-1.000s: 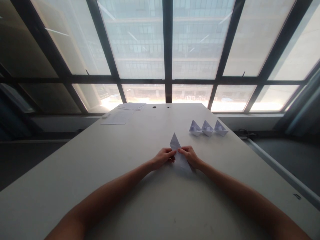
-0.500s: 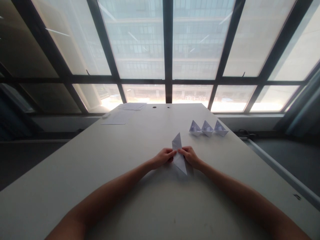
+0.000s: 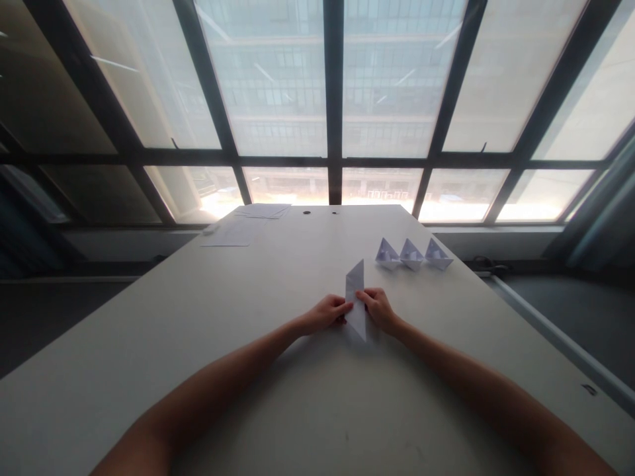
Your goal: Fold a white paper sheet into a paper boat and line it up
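A folded white paper (image 3: 355, 284) with pointed ends stands lengthwise between my hands, over the middle of the white table (image 3: 223, 370). My left hand (image 3: 327, 313) pinches its left edge, thumb on the front face. On the opposite edge, slightly higher, my right hand (image 3: 379, 308) grips it between thumb and fingers. The fingers behind the paper are partly hidden. Beyond my right hand, three folded paper boats (image 3: 411, 255) sit in a row on the table.
Loose white sheets (image 3: 231, 233) lie at the table's far left, beside a small pale object (image 3: 211, 230). Two small dark holes (image 3: 306, 212) mark the far edge. Large windows rise behind. A pale rail (image 3: 560, 340) runs along the right side.
The folded paper has turned more upright, its top point shifting right and its lower point shifting left. Both hands still hold it and have moved only slightly.
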A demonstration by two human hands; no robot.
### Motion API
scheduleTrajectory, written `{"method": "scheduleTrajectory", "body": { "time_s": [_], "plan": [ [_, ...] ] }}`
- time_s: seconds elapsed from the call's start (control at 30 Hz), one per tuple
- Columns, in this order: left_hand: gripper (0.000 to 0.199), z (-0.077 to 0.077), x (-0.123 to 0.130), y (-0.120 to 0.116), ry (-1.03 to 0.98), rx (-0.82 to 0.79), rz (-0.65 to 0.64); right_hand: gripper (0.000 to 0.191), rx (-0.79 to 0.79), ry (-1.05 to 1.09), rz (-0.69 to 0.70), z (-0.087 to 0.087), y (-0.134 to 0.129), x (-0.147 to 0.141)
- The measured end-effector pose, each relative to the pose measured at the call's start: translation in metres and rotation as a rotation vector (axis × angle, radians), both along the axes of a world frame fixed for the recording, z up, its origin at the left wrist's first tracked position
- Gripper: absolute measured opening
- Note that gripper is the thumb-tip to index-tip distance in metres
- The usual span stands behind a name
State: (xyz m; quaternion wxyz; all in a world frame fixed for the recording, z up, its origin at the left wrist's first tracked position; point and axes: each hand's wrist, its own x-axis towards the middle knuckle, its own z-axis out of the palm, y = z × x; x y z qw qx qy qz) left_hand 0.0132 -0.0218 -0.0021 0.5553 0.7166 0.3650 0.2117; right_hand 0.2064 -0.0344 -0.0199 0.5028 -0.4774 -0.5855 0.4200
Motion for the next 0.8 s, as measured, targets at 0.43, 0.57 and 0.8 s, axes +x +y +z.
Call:
{"method": "scheduleTrajectory", "body": {
  "time_s": [0.43, 0.57, 0.8],
  "plan": [
    [0.047, -0.013, 0.008, 0.001, -0.204, 0.249, 0.233, 0.036, 0.107, -0.27, -0.115, -0.005, 0.003, -0.005],
    [0.047, -0.012, 0.009, 0.002, -0.163, 0.162, 0.158, 0.048, 0.148, -0.36, -0.026, -0.006, 0.001, -0.007],
    [0.051, -0.015, 0.006, 0.009, -0.114, 0.184, 0.175, 0.053, 0.119, -0.384, -0.003, -0.006, 0.003, -0.005]
  ]
}}
